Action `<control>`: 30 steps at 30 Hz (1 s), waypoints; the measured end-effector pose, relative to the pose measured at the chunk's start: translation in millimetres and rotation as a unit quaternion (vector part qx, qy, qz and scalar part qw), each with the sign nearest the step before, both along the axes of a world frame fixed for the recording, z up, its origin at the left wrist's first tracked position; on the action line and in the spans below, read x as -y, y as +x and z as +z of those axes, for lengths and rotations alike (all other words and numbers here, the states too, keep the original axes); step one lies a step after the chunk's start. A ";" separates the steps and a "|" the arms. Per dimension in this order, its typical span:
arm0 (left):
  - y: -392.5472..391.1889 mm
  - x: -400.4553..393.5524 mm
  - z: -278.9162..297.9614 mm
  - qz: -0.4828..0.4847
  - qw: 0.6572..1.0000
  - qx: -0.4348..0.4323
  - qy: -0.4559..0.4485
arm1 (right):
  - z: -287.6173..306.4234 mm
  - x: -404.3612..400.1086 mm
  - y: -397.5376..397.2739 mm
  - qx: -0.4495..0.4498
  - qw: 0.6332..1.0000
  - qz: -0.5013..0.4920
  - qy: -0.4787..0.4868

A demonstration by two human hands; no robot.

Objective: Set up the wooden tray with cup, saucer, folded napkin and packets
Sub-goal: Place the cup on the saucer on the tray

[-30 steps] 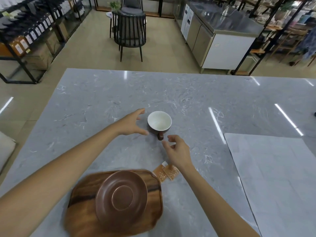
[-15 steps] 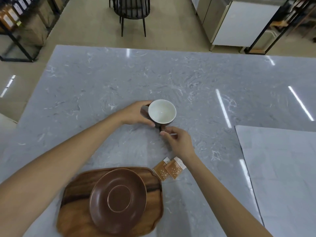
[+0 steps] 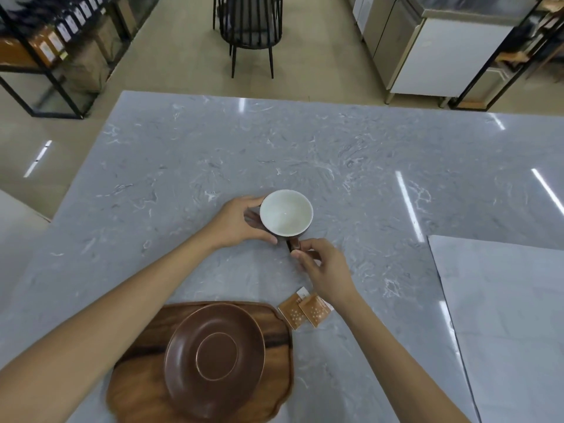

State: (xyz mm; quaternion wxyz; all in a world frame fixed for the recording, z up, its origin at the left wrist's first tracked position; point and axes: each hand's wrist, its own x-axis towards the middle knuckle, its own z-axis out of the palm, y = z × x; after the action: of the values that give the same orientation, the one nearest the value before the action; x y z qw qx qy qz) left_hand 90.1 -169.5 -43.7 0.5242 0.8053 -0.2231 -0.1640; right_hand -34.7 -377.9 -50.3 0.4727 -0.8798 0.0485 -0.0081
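Observation:
A brown cup [image 3: 286,212] with a white inside stands upright on the grey marble table [image 3: 335,166]. My left hand [image 3: 241,222] wraps its left side. My right hand [image 3: 323,267] pinches the cup's handle at the near side. A wooden tray [image 3: 137,389] lies at the near edge with a brown saucer [image 3: 215,357] on it. Two orange packets [image 3: 305,311] lie on the table just right of the tray, partly under my right wrist. No napkin is in sight.
A lighter grey slab [image 3: 503,315] covers the table's near right part. Beyond the far edge stand a black chair [image 3: 250,29], a steel counter [image 3: 427,47] and shelving [image 3: 45,41] on the left.
Both hands have closed in on the cup: the left went from open beside it to gripping its side, the right took hold of the handle. The view has tilted down a little.

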 end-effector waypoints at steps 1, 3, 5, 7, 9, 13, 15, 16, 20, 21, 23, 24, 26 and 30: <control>-4.9 -3.2 2.6 0.009 1.000 0.011 0.004 | 2.7 -1.2 -3.1 0.004 1.000 0.009 -0.001; -15.5 -11.3 9.7 0.020 0.999 0.039 0.018 | 9.8 -4.0 -9.6 0.004 1.000 0.027 0.006; -28.3 -21.6 17.8 0.025 0.998 0.055 0.034 | 16.7 -7.5 -17.3 0.014 0.999 0.047 0.001; -42.3 -33.2 25.4 0.037 0.996 0.062 0.048 | 24.6 -13.1 -26.6 0.022 0.998 0.063 -0.002; -57.6 -45.1 31.7 0.047 0.995 0.067 0.055 | 32.8 -20.2 -36.1 0.025 0.997 0.077 0.000; -88.7 -66.9 43.6 0.069 0.992 0.088 0.066 | 46.9 -33.8 -58.0 0.033 0.994 0.103 0.001; -104.2 -76.7 48.2 0.079 0.989 0.097 0.074 | 52.3 -39.0 -69.5 0.044 0.991 0.127 -0.017; -111.8 -81.2 50.1 0.082 0.989 0.098 0.076 | 54.0 -41.5 -75.1 0.050 0.988 0.141 -0.027; -140.5 -97.7 54.9 0.082 0.987 0.116 0.075 | 55.2 -53.7 -100.2 0.064 0.983 0.169 -0.024; -146.9 -101.6 55.8 0.082 0.987 0.118 0.078 | 54.3 -57.3 -105.9 0.065 0.982 0.175 -0.023; -158.3 -109.3 56.1 0.083 0.986 0.118 0.083 | 53.1 -64.9 -116.0 0.071 0.977 0.198 -0.029; -163.7 -113.0 55.4 0.084 0.986 0.117 0.087 | 52.6 -68.5 -120.6 0.077 0.973 0.212 -0.036; -174.1 -119.3 52.9 0.086 0.986 0.110 0.089 | 51.0 -74.5 -129.7 0.087 0.969 0.227 -0.042; -194.1 -126.8 42.7 0.075 0.989 0.097 0.085 | 40.7 -82.6 -152.6 0.061 0.977 0.201 -0.040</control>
State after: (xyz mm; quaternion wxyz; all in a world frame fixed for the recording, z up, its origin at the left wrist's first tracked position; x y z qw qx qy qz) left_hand -104.0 -42.7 -0.9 0.4404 0.8734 -0.1976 -0.0638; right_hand -187.3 -295.3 -9.6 0.4312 -0.8876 -0.1589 0.0317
